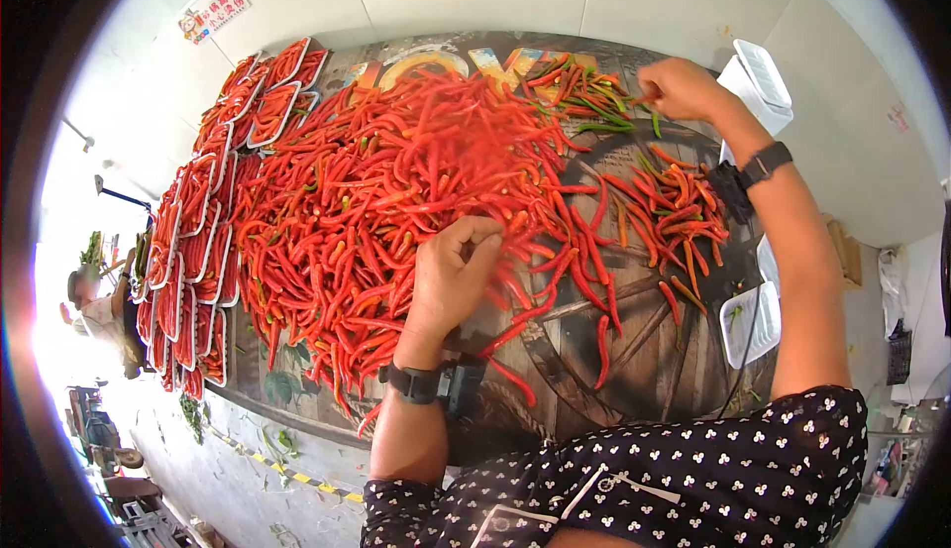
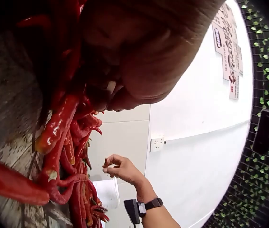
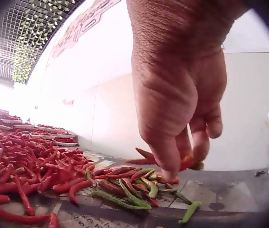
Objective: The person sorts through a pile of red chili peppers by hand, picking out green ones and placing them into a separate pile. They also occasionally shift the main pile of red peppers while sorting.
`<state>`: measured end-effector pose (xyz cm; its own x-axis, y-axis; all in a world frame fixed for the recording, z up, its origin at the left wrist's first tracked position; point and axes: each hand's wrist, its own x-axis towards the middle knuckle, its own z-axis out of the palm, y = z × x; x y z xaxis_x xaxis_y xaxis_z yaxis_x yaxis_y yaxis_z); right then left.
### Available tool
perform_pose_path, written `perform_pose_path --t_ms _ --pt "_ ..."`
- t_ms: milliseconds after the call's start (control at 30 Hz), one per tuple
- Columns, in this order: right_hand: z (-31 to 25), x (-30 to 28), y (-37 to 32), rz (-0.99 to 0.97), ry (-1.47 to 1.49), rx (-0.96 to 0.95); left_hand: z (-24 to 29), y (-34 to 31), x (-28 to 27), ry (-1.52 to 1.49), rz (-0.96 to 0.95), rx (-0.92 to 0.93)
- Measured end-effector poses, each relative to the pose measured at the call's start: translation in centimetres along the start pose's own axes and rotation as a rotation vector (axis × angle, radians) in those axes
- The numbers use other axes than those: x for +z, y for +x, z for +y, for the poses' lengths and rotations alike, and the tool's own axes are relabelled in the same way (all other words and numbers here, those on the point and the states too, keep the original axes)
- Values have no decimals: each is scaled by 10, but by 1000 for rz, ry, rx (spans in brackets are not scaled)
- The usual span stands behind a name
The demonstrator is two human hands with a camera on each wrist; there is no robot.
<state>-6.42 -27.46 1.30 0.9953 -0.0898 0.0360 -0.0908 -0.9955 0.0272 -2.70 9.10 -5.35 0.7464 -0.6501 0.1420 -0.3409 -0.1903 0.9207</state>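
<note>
A large heap of red chili peppers [image 1: 367,201] covers the middle of the table. My left hand [image 1: 456,271] is at the heap's near right side, fingers curled; in the left wrist view this hand [image 2: 139,52] is dark above red peppers [image 2: 61,123], and its fingertips are too hidden to show a hold. At the back right my right hand [image 1: 684,89] hovers beside a small pile of green and red peppers [image 1: 589,97]. In the right wrist view, this hand [image 3: 182,95] pinches a red pepper [image 3: 187,163] between thumb and fingers, above green peppers [image 3: 125,197].
Filled white trays [image 1: 203,241] of red peppers are stacked along the table's left end. Another small pile of red and orange peppers [image 1: 674,211] lies right of the heap. Empty white trays [image 1: 761,72] stand at the back right, and one [image 1: 751,325] lies at the right edge.
</note>
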Motion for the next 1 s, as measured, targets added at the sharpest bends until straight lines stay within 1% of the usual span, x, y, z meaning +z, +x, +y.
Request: perform_pose_path --t_ms 33,100,133,233,267,333,367,433,467,533,567,600,667,700,767,800,867,900,967,1000 --pt "3 -4 -10 -3 -3 4 -1 0 0 -5 -3 1" --pt "7 -9 -24 -276 85 60 -3 0 1 -27 -8 -31" --pt "6 -10 -25 -274 85 66 -3 0 1 -27 -12 -27" --pt "3 -4 -6 -128 40 -70 -2 1 2 -22 -9 -3" --pt "-4 -1 4 -122 38 -71 -3 1 2 -13 -7 -4" --pt "-23 4 29 107 25 -131 -3 0 1 1 3 -5" --pt "-29 10 43 112 26 -136 -1 0 0 5 -12 -12" --pt "-39 25 70 180 24 -172 -2 -1 0 -16 -31 -23" --pt "-46 29 79 181 26 -181 -2 -1 0 -13 -23 -25" --pt "-57 37 95 238 -20 -128 1 -1 0 -43 -25 -39" --pt "-58 40 104 184 -62 -118 1 0 0 -50 -18 -42" --pt "-58 46 113 181 -61 -126 1 0 0 -51 -12 -47" --pt "-60 56 127 46 -208 -53 0 1 0 -10 -13 -12" --pt "-60 59 129 42 -208 -59 -1 1 -1 -12 -10 -18" --pt "-60 65 132 -89 -153 90 -1 1 -1 -19 -25 -9" --pt "-57 66 131 -93 -154 87 -1 2 -1 -22 -23 -13" --pt "-46 65 124 236 3 -80 -1 2 -1 4 -23 -52" --pt "-45 56 121 232 0 -78 1 3 -2 0 -25 -53" --pt "-38 35 115 260 178 9 3 2 -2 -17 -25 -63" --pt "-35 30 111 258 176 11 2 3 -1 -20 -27 -63"
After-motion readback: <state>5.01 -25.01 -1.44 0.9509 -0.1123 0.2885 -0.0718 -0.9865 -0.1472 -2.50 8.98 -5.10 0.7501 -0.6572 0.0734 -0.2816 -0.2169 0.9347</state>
